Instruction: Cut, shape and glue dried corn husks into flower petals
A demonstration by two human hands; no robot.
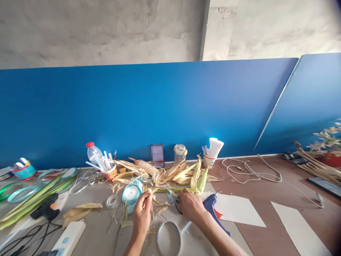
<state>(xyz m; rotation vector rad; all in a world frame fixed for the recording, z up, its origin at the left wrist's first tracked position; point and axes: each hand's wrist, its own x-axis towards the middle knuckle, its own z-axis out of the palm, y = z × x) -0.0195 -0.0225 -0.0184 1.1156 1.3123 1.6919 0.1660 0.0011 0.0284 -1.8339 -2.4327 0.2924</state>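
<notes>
My left hand (142, 212) is closed in a pinch, with a small pale piece (150, 191), perhaps corn husk, showing at the fingertips. My right hand (191, 205) is closed on a pair of scissors (173, 192); the metal blades point away to the upper left and a dark handle loop shows under the fingers. Just beyond both hands lies a heap of dry corn husks (161, 176), with a greener husk (203, 181) at its right end. A roll of light blue ribbon (132, 192) sits left of my left hand.
A blue glue gun (213, 209) lies right of my right hand, near white paper (239, 209). A metal ring (158, 239) lies in front. Cups, a bottle (93, 151) and a jar (180, 153) stand along the blue partition (149, 106). A power strip (69, 238) and cables lie left.
</notes>
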